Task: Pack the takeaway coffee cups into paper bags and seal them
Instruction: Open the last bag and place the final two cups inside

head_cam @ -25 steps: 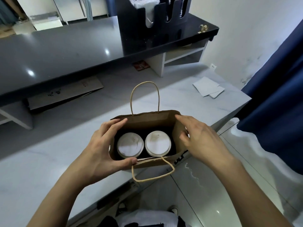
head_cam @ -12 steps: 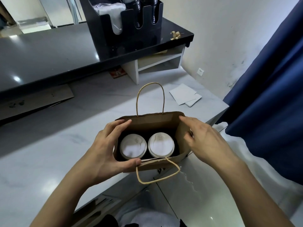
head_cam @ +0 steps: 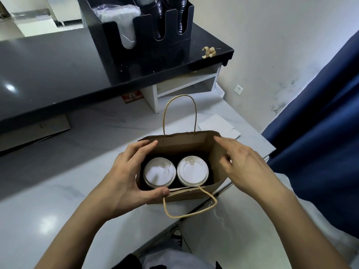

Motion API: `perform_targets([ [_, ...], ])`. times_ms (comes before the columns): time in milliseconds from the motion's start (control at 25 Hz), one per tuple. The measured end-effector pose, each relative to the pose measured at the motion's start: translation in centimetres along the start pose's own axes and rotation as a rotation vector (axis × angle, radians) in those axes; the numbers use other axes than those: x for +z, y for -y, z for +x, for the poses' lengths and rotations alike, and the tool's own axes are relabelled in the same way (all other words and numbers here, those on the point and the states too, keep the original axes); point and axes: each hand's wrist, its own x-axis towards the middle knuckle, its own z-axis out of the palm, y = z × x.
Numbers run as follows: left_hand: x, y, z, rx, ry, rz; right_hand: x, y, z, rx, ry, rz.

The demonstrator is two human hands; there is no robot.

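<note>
Kraft paper bag (head_cam: 182, 195) with twisted-cord handles stands open at the front right corner of the pale marble-look bench (head_cam: 58, 200), its near side at the bench's front edge. Two takeaway coffee cups with white lids sit side by side inside it, the left cup (head_cam: 159, 171) touching the right cup (head_cam: 192, 171). The left hand (head_cam: 124, 177) grips the bag's left end, fingers curled over the rim and thumb pressed along the near wall. The right hand (head_cam: 246, 167) lies against the bag's right end with fingers spread and nearly straight, forefinger at the far right corner of the rim. The far handle (head_cam: 179, 113) stands upright; the near handle (head_cam: 191, 207) hangs over the bench's front edge. White paper sheets (head_cam: 217, 126) lie just beyond the bag, near the right edge.
</note>
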Motion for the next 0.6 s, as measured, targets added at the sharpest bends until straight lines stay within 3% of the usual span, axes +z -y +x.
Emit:
perform_targets([
  [600, -0.9, 1.5, 6.1, -0.11, -0.084, 0.021, -0.8, -0.7, 10.6, -0.119, 0.057, -0.032],
])
